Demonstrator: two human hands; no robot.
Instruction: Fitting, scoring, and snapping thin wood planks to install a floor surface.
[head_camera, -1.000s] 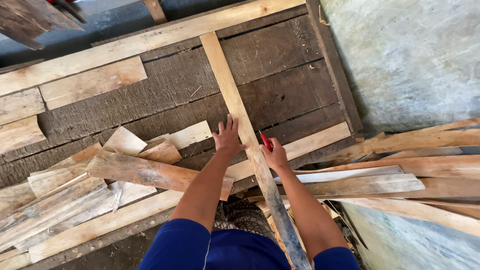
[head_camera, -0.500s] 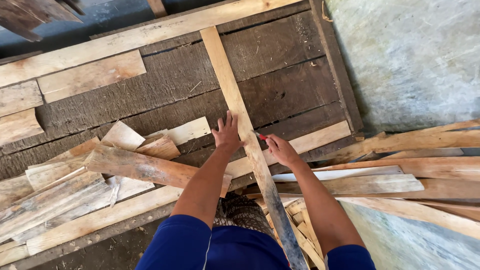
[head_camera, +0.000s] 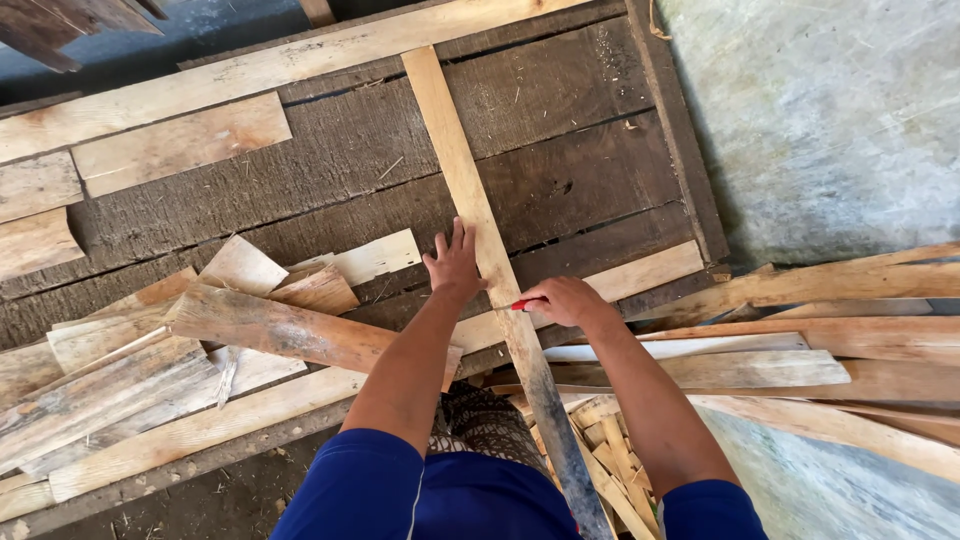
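Pale, smooth-sawn wooden slat (head_camera: 470, 190) under the left hand (head_camera: 455, 262), dark weathered rough-grained wooden platform (head_camera: 560, 150), red glossy pencil (head_camera: 527, 304) in the right hand (head_camera: 565, 300), splintery raw wood offcuts (head_camera: 250, 320), matt grey concrete floor (head_camera: 830, 110)

The left hand (head_camera: 455, 262) lies flat against a long pale wooden slat (head_camera: 470, 200) crossing the dark plank platform (head_camera: 560, 150); the right hand (head_camera: 565, 300) grips what looks like a red pencil (head_camera: 527, 304) on it.
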